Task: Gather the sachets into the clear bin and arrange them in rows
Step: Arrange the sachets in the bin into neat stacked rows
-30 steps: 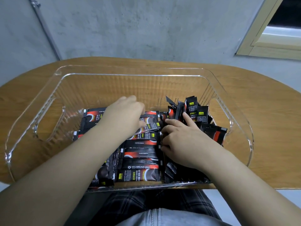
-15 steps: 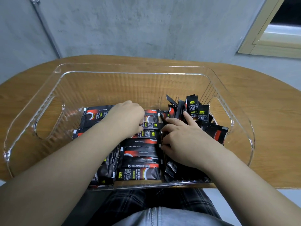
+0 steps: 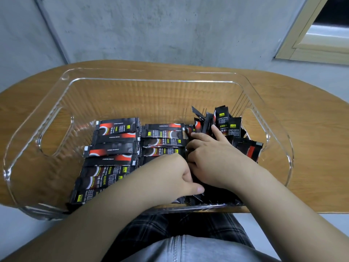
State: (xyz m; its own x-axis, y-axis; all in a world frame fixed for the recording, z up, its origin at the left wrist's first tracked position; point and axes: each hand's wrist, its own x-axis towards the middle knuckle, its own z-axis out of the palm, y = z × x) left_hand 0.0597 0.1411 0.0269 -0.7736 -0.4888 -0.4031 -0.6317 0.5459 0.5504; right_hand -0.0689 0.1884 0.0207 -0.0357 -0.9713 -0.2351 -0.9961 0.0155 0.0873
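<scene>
Since a second ago my left hand (image 3: pixel 175 176) has pulled back beside the right hand (image 3: pixel 213 156); both curl into the loose sachets (image 3: pixel 226 125), which I'd square into a third row next.

- Clear bin (image 3: pixel 62 103) on a wooden table (image 3: pixel 311 140), centre frame.
- Black sachets (image 3: pixel 113 148) in flat rows inside.
- Left hand (image 3: pixel 170 178) and right hand (image 3: pixel 213 157) touch, lower centre.

rounded wooden table (image 3: pixel 311 140), warm orange-brown grain, edge curving at left and right. behind it grey concrete wall (image 3: pixel 170 29), rough and mottled. thin metal pipe (image 3: pixel 52 29) runs diagonally down wall at upper left. pale cream window frame (image 3: pixel 309 42) at upper right, dark pane above. light even, dim, cool.
</scene>
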